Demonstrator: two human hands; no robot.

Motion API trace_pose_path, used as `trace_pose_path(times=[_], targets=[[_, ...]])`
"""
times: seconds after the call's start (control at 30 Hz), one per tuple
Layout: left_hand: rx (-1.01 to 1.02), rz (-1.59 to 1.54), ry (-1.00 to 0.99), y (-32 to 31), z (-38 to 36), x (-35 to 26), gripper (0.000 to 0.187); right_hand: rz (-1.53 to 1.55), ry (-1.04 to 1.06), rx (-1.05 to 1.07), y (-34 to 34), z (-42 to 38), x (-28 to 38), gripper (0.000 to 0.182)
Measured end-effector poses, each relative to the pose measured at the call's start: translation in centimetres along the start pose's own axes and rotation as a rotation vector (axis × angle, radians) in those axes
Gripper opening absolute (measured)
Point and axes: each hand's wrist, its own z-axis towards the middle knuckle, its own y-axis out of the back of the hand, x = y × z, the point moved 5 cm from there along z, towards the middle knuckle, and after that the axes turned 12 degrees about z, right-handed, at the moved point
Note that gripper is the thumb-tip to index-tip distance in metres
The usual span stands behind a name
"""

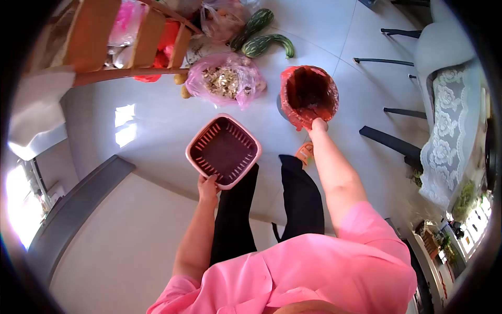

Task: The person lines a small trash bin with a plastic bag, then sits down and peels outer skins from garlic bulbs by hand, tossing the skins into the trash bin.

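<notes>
While both hands are occupied, the step in hand reads as handling two containers at once, one per side. Left hand (208,187): fingers closed on the near-left edge of the pink basket (225,149), thumb over the rim. Right hand (319,125): gripping the near rim of the bin (334,99), to the right of the basket and well apart from it. Whether the bin's base touches the floor (314,47), cannot tell.

Judgement: the next move calls for a firm hold on both rims, as each container is gripped at one edge only and could tip.

Containers. Basket: slotted walls, dark base, mouth up; no contents visible. Bin: lined with a red bag (285,91) folded over the rim; interior dark, contents not identifiable. Pink plastic bag (251,86), on the floor beyond the basket: mouth spread, holding a heap of pale brown scraps (224,82), type uncertain. Farther off, a clear bag (222,21), contents unclear, lies beside two striped green squashes (266,46).
</notes>
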Motion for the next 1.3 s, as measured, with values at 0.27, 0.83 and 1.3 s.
trace_pose_path(times=[0.27,0.83,1.3], targets=[[-0.032,-0.01,0.004,-2.4,12.2,1.4,0.03,-0.177,0.172,0.099,-5.1,8.8,-0.1,0.044],[-0.033,0.077,0.172,2.7,23.9,1.2,0.031,-0.382,0.264,0.426,-2.9,6.6,4.3,0.058],[0.066,-0.158,-0.242,8.0,41.9,7.8,0.03,-1.25,1.499,1.326,-17.2,-2.3,-10.1,0.022]])
